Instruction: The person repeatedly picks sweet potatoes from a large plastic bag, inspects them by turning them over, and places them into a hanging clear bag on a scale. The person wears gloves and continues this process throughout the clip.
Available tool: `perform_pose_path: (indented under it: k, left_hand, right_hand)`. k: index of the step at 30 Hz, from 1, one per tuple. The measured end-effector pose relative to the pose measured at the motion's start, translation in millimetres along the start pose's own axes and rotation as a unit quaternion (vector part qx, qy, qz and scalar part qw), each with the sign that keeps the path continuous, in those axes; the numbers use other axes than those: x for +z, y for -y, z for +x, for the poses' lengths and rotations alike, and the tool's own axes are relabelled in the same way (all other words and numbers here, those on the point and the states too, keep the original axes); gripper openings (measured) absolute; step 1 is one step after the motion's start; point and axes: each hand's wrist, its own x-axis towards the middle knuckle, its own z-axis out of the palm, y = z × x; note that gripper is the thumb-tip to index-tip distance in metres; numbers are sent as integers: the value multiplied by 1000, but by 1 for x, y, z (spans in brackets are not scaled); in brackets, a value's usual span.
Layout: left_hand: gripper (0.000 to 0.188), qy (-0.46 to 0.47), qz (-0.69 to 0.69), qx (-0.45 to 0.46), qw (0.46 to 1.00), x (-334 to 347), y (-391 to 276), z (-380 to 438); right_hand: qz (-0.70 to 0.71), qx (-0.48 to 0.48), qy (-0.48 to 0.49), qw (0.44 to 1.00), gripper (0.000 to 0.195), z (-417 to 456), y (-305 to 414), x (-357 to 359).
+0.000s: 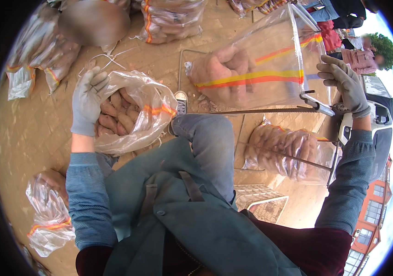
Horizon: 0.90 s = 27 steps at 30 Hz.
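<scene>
My left hand (89, 100), in a grey work glove, is at the left rim of an open clear plastic bag (141, 131). Sweet potatoes (117, 114) fill the bottom of that bag. Whether its fingers pinch the plastic cannot be told. My right hand (346, 82), gloved alike, is raised with its fingers partly spread beside the mouth of another clear bag (279, 81) with yellow and orange stripes. That bag hangs open on a metal frame (317, 105) and holds several sweet potatoes (231, 72) at its lower end.
Filled bags stand at the top (172, 20), at the upper left (44, 45) and right of my knee (282, 151). Another bag (49, 207) lies at the lower left. A plastic crate (262, 200) is beside me. People (358, 60) and a white vehicle (379, 120) are farther off.
</scene>
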Motion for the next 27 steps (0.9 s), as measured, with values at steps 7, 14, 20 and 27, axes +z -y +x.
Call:
perform_pose_path:
  k: [7,14,20,27]
  left_hand:
    - [39,37,9,-27,999,-5,4,7]
    - [44,43,53,28,997,-13,11,11]
    - [43,65,20,10,998,-10,8,20]
    - [46,41,75,-21,996,2,5,21]
  right_hand:
    - [-84,23,222,971,41,129,-99,9]
    - [-189,138,415,879,33,206,-161,97]
    - [-154,223,536,799,43,175,-182,182]
    - [-234,185,595,746,45,177,-179,210]
